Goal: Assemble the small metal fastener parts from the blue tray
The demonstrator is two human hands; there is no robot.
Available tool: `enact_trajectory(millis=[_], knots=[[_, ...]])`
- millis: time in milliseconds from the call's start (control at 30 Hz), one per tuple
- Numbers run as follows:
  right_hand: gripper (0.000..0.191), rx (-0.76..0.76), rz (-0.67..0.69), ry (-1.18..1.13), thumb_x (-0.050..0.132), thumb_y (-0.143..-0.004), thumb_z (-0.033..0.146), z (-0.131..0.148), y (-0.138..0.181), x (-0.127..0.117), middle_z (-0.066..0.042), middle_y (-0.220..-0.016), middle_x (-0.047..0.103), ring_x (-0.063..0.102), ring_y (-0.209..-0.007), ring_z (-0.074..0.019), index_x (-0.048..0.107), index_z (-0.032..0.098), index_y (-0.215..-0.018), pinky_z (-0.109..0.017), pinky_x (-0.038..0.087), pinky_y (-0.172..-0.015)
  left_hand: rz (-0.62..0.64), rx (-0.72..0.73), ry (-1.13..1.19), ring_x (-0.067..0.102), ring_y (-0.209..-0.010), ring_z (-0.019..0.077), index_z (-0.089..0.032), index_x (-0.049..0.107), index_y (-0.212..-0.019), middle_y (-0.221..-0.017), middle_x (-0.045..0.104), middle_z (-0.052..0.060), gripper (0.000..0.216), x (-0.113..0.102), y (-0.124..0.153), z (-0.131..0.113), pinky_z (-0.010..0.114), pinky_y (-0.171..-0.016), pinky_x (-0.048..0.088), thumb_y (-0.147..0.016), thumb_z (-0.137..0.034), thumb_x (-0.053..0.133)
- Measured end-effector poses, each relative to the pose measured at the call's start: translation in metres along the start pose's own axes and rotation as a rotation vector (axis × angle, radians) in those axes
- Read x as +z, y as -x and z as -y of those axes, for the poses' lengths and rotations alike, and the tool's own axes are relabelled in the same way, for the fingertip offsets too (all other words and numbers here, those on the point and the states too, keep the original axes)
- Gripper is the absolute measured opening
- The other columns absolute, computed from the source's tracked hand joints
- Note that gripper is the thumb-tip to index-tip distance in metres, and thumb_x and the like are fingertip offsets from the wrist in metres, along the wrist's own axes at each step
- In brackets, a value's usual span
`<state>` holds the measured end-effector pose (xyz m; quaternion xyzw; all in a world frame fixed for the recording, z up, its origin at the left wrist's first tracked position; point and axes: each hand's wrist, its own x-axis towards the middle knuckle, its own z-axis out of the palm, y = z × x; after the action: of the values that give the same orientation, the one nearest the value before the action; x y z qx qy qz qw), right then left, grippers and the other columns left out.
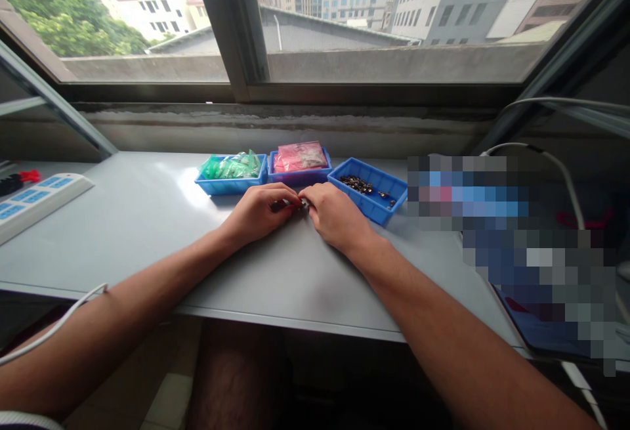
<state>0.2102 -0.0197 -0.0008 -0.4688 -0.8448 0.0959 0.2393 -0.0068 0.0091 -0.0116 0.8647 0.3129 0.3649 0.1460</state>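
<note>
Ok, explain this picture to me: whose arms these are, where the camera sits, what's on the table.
No machine here: these are a person's two bare arms, seen from a camera worn on their head, looking forward and down. The left hand and right hand meet on a grey table by a window, pinching a small part between them; it is too small to identify. Behind them stand three blue trays: one with green packets, one with pink packets, one with small dark pieces. A power strip lies far left.
</note>
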Motion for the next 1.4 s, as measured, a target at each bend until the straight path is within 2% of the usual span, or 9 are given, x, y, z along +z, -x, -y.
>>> enact_trajectory(millis=[167, 333, 433, 567, 700, 967, 1133, 1400], knots=[[0.035, 0.034, 0.014, 0.04, 0.052, -0.101, 0.002, 0.0, 0.0, -0.003, -0.011, -0.117, 0.079, 0.066, -0.113, -0.026, 0.076, 0.017, -0.123, -0.034, 0.047, -0.098, -0.001, -0.033, 0.001, 0.08, -0.094, 0.0192, -0.02, 0.085, -0.101, -0.107, 0.083, 0.005, 0.019, 0.0, 0.0, 0.002, 0.028, -0.087, 0.063, -0.092, -0.013, 0.07], [0.031, 0.021, 0.011, 0.02, 0.054, -0.099, 0.0, 0.0, 0.001, -0.007, -0.009, -0.107, 0.079, 0.068, -0.104, -0.0242, 0.077, 0.018, -0.11, -0.033, 0.047, -0.092, 0.015, -0.039, 0.015, 0.08, -0.097, 0.0204, -0.021, 0.085, -0.101, -0.109, 0.083, 0.006, 0.018, 0.0, -0.001, 0.0, 0.03, -0.09, 0.063, -0.093, -0.015, 0.07], [0.032, 0.01, -0.07, -0.04, 0.054, -0.096, -0.002, 0.001, 0.0, -0.006, -0.009, -0.109, 0.078, 0.069, -0.104, -0.0232, 0.075, 0.018, -0.109, -0.032, 0.048, -0.093, 0.004, -0.061, 0.004, 0.08, -0.097, 0.0214, -0.02, 0.085, -0.106, -0.11, 0.084, 0.007, 0.015, -0.001, -0.001, -0.002, 0.031, -0.088, 0.063, -0.096, -0.023, 0.073], [0.03, -0.013, -0.234, -0.214, 0.06, -0.092, -0.002, 0.004, -0.003, -0.005, -0.009, -0.111, 0.076, 0.069, -0.103, -0.0216, 0.074, 0.018, -0.109, -0.032, 0.051, -0.094, -0.037, -0.104, -0.023, 0.081, -0.092, 0.022, -0.019, 0.084, -0.117, -0.111, 0.086, 0.008, 0.025, -0.001, 0.0, -0.004, 0.03, -0.078, 0.061, -0.098, -0.035, 0.078], [0.024, 0.031, -0.318, -0.39, 0.069, -0.088, 0.002, 0.007, -0.005, -0.006, -0.006, -0.107, 0.077, 0.071, -0.099, -0.0205, 0.073, 0.019, -0.104, -0.032, 0.055, -0.093, -0.077, -0.075, 0.002, 0.081, -0.089, 0.0209, -0.019, 0.085, -0.116, -0.108, 0.086, 0.008, 0.025, -0.001, 0.001, -0.006, 0.028, -0.079, 0.062, -0.097, -0.035, 0.078], [0.013, 0.038, -0.355, -0.448, 0.073, -0.091, 0.011, 0.009, -0.004, -0.006, -0.004, -0.102, 0.078, 0.073, -0.098, -0.0199, 0.073, 0.02, -0.1, -0.032, 0.057, -0.091, -0.106, -0.098, 0.034, 0.08, -0.081, 0.0193, -0.019, 0.084, -0.115, -0.103, 0.087, 0.007, 0.027, -0.003, 0.0, -0.009, 0.027, -0.075, 0.063, -0.095, -0.037, 0.082], [0.013, -0.006, -0.374, -0.445, 0.068, -0.094, 0.009, 0.01, -0.004, -0.004, -0.005, -0.103, 0.079, 0.074, -0.098, -0.0196, 0.075, 0.019, -0.1, -0.031, 0.058, -0.092, -0.137, -0.123, 0.085, 0.081, -0.088, 0.0209, -0.019, 0.084, -0.108, -0.102, 0.086, 0.006, 0.023, -0.001, -0.001, -0.01, 0.029, -0.082, 0.065, -0.099, -0.039, 0.078], [0.015, 0.023, -0.355, -0.446, 0.065, -0.094, 0.01, 0.009, -0.004, -0.004, -0.005, -0.104, 0.08, 0.075, -0.098, -0.0201, 0.074, 0.02, -0.101, -0.032, 0.058, -0.092, -0.114, -0.13, 0.164, 0.082, -0.092, 0.0216, -0.017, 0.082, -0.108, -0.103, 0.085, 0.006, 0.019, -0.001, -0.001, -0.01, 0.032, -0.089, 0.068, -0.095, -0.03, 0.08]])
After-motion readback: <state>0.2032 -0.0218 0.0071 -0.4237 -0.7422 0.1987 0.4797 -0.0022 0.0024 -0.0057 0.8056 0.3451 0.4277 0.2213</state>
